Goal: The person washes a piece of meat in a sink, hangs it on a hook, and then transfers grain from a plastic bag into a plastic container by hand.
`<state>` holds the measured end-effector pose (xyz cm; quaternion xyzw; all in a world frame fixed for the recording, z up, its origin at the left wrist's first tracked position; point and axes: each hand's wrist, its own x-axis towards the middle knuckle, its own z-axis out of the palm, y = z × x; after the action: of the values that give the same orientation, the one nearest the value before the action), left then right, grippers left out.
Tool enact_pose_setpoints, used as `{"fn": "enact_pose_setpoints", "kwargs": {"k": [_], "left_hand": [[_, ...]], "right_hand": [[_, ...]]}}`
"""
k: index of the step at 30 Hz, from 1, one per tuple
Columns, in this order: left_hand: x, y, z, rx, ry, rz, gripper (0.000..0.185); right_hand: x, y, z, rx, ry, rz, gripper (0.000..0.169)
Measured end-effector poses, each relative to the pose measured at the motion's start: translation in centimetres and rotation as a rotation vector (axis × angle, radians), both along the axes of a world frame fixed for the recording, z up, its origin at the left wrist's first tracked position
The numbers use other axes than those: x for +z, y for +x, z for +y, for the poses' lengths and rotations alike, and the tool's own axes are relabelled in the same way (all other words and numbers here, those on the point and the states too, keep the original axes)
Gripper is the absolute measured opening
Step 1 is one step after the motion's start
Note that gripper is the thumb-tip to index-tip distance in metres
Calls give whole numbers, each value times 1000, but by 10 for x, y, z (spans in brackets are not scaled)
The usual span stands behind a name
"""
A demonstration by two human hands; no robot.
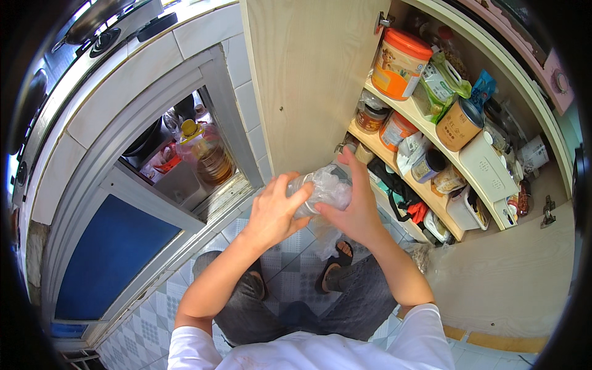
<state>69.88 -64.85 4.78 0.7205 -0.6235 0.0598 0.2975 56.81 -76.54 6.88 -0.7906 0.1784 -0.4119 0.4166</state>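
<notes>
Both hands are raised in front of me around a clear plastic container [300, 185] with crumpled clear plastic film [330, 187] at its right end. My left hand [280, 208] is closed around the container's left part, fingers spread over it. My right hand [354, 203] grips the right end and the film, thumb below and fingers above. What the container holds cannot be made out. Below the hands a translucent plastic bag [326, 236] is seen near my right sandal [336, 263]; whether it hangs or lies on the floor is unclear.
An open cabinet on the right has shelves [428, 134] with tins, jars and bags; its wooden doors [314, 92] stand open. On the left, a grey-framed cupboard holds an oil bottle [212, 157] below a counter with a gas stove [104, 41]. A filled bag [421, 256] rests by the right door.
</notes>
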Motion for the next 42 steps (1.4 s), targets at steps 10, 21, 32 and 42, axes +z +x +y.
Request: {"fn": "enact_pose_setpoints", "kwargs": {"k": [10, 21, 32, 42], "left_hand": [[-2, -8, -3, -1, 4, -265, 71], [6, -25, 7, 14, 3, -147, 51], [91, -17, 8, -238, -149, -646, 20], [153, -45, 10, -409, -193, -814, 24]], "right_hand": [[-21, -3, -4, 137, -324, 511, 28], [0, -4, -18, 380, 82, 451, 53], [25, -10, 5, 298, 166, 65, 38], [51, -45, -8, 535, 547, -217, 29]]}}
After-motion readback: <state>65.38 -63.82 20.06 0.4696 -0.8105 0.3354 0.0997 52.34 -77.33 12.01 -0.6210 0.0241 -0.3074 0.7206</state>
